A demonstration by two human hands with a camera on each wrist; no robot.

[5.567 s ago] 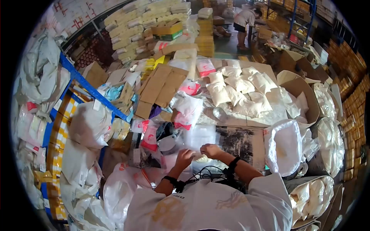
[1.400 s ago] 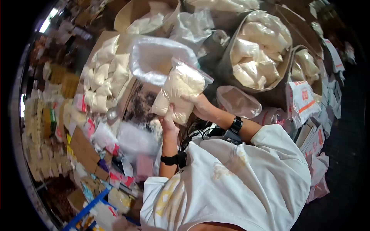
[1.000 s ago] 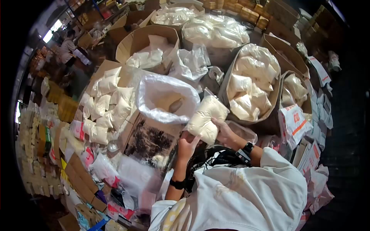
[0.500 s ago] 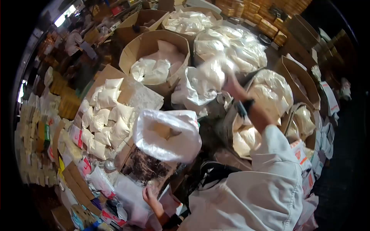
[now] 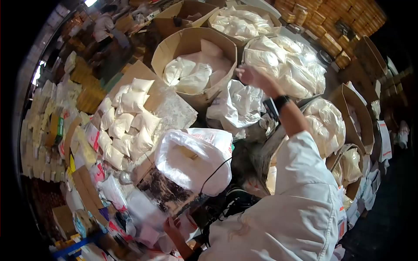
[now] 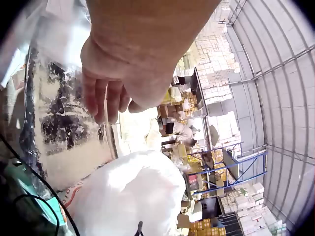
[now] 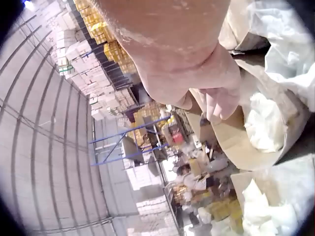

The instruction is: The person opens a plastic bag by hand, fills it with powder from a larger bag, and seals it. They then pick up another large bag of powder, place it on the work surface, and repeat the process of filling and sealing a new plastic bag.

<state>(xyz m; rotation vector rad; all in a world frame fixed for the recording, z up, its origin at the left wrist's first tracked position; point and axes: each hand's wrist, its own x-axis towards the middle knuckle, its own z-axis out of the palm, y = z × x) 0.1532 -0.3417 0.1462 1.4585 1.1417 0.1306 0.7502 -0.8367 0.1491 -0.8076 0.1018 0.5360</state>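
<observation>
My right hand [image 5: 254, 79] reaches out over the far containers, holding nothing. In the right wrist view its fingers [image 7: 220, 104] hang loosely bent. Below and beside it are a round carton [image 5: 196, 89] with a few bags inside, a crumpled white plastic sack [image 5: 235, 106], and a heap of filled clear bags [image 5: 285, 65]. My left hand [image 5: 172, 228] is low at the near side of the bench, beside a blurred pile of clear plastic bags [image 5: 146, 209]. The left wrist view shows its fingers [image 6: 101, 96] slightly bent with nothing in them. A white-lined sack [image 5: 191, 163] of pale powder stands between the hands.
Filled cream-coloured pouches [image 5: 130, 119] lie on cardboard at the left. A powder-stained dark board [image 5: 167, 191] lies before the lined sack. Cartons with filled bags [image 5: 324, 124] crowd the right. A thin black cable [image 5: 215, 174] crosses the sack. A person [image 5: 104, 28] stands far back.
Both hands held a filled zip bag; the right hand then swung it forward and right, and is now without it. The left hand has let go and moved down left.
</observation>
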